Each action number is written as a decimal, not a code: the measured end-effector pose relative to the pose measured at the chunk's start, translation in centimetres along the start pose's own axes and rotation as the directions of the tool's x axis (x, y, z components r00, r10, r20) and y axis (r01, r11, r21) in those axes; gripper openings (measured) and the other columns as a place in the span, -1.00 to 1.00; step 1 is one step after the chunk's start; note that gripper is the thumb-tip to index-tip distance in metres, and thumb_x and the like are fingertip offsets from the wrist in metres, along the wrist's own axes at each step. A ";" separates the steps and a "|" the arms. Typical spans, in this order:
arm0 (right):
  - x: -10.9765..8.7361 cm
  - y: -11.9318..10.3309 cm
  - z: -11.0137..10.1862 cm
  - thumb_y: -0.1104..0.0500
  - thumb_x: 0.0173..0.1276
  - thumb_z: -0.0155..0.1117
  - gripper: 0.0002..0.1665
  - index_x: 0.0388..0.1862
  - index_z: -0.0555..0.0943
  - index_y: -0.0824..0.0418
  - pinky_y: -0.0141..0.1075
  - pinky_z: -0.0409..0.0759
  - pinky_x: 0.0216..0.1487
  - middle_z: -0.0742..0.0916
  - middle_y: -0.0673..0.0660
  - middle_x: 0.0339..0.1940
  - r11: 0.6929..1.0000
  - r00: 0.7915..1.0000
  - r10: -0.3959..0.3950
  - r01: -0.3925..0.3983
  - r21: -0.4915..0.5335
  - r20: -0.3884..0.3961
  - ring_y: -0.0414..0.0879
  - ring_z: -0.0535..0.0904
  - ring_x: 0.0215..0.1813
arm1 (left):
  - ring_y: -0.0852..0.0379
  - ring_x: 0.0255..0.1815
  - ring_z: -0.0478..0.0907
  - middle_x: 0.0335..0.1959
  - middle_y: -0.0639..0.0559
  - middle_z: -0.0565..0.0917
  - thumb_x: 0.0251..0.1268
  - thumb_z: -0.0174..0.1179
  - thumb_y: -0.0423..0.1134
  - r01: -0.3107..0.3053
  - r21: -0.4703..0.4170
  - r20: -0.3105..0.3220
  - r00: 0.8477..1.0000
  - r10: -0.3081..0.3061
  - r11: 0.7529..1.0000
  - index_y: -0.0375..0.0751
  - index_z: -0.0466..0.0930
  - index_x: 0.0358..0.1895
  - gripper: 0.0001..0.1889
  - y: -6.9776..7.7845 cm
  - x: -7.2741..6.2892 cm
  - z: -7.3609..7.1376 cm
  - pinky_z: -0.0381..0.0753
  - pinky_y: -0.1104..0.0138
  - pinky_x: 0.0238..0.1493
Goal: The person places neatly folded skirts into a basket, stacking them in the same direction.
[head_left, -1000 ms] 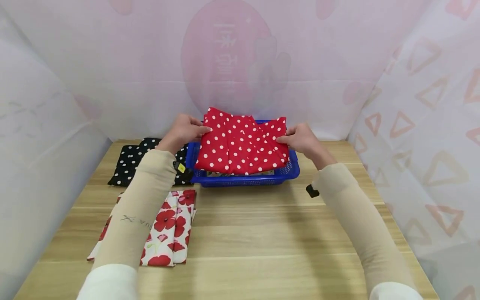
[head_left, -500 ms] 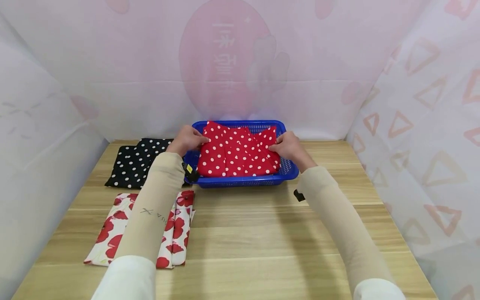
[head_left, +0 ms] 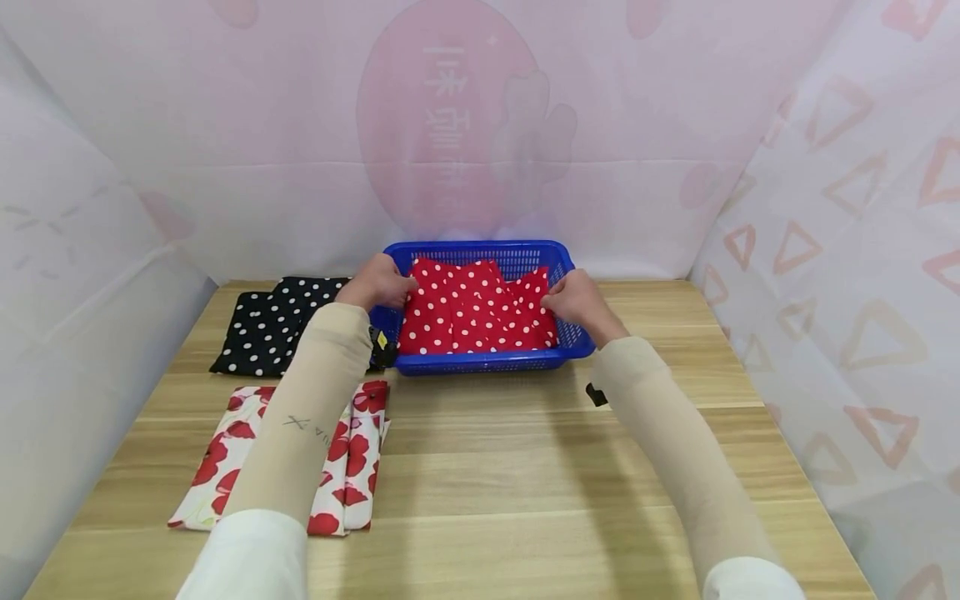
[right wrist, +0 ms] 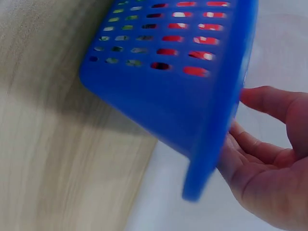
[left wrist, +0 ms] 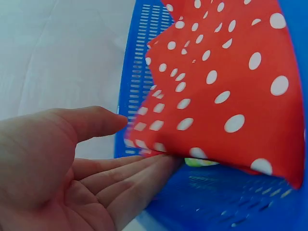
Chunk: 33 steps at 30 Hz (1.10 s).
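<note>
A folded red cloth with white polka dots [head_left: 476,308] lies in the blue plastic basket [head_left: 472,363] at the back of the table. My left hand [head_left: 386,282] is over the basket's left end. In the left wrist view its thumb stands apart from the cloth, and its straight fingers [left wrist: 130,180] reach by the cloth's lower edge. At the basket's right end is my right hand [head_left: 576,297], close to the cloth's right edge. The right wrist view shows its thumb [right wrist: 267,100] and fingers apart, their tips partly hidden behind the basket rim.
A black cloth with white dots [head_left: 258,329] lies left of the basket, partly behind the left forearm. Nearer sits a white cloth with red flowers [head_left: 232,458]. Something green and patterned [left wrist: 199,162] shows beneath the red cloth. A white printed sheet [head_left: 300,208] stands behind the table.
Both hands have lowered the red cloth into the basket. Its upper corners have sunk further than the hands in the last half second.
</note>
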State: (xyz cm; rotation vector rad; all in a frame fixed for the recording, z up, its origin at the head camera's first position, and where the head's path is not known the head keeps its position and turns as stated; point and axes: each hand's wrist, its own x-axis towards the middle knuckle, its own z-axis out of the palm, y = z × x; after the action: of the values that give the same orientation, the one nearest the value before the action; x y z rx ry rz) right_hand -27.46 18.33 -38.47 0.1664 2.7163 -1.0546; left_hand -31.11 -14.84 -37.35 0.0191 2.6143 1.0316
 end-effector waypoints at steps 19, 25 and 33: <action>-2.8 2.8 -4.4 -0.45 0.60 -0.11 0.13 0.76 -0.05 0.30 0.31 0.02 0.72 0.08 0.36 0.78 0.906 0.963 -0.265 0.267 -0.328 0.052 0.34 -0.06 0.78 | -0.41 0.45 0.47 0.41 -0.46 0.53 0.59 0.17 -0.01 -0.296 0.476 0.005 0.942 0.335 0.828 -0.46 0.38 0.46 -0.35 -1.8 -8.2 -4.0 0.48 -0.27 0.45; -3.3 4.2 -1.7 -0.52 0.58 -0.24 0.16 0.78 -0.14 0.25 0.40 -0.16 0.70 -0.04 0.33 0.80 0.809 0.935 -0.348 0.339 -0.480 0.073 0.33 -0.23 0.80 | -0.48 0.58 0.26 0.59 -0.47 0.28 0.50 0.17 0.26 -0.208 0.625 -0.066 0.946 0.316 0.753 -0.41 0.18 0.61 -0.07 -5.5 -11.6 -3.2 0.38 -0.36 0.47; -3.3 5.5 0.6 -0.51 0.55 -0.17 0.16 0.78 -0.10 0.23 0.39 -0.10 0.71 0.00 0.31 0.80 0.751 0.914 -0.401 0.369 -0.547 0.066 0.31 -0.18 0.80 | -0.51 0.65 0.09 0.67 -0.47 0.12 0.41 0.06 0.49 -0.144 0.654 -0.119 0.950 0.289 0.743 -0.40 0.00 0.69 0.14 -11.4 -14.6 -0.5 0.13 -0.37 0.61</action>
State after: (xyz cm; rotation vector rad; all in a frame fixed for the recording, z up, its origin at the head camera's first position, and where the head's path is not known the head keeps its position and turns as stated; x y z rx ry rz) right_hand -23.18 21.90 -41.69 -0.4943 3.0471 -0.2863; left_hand -16.21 -25.54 -40.26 0.4073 3.0912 0.1392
